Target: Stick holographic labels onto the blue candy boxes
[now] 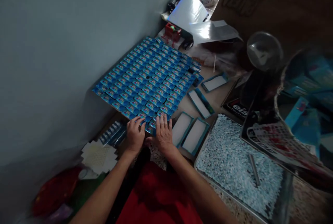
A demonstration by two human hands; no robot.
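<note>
A large grid of small blue printed cards (pixel 145 78) lies in close rows across the work surface in front of me. At the near corner of that grid, my left hand (pixel 135 132) rests with bent fingers spread at the edge of the cards. My right hand (pixel 163 132) lies almost flat on the nearest cards, fingers stretched out and slightly apart. Neither hand shows anything held. Just right of my right hand stand two shallow blue-edged boxes with white insides, the nearer one (pixel 195 135) and its neighbour (pixel 182 128).
A metal tray (pixel 226 196) of pale blue and white bits holds a grey bar (pixel 254 169). Two more open boxes lie behind, including one (pixel 201 103). A torn carton (pixel 265 137) with blue boxes stands right. A red tape dispenser (pixel 172 32) sits at the back. The wall (pixel 65 43) borders the left.
</note>
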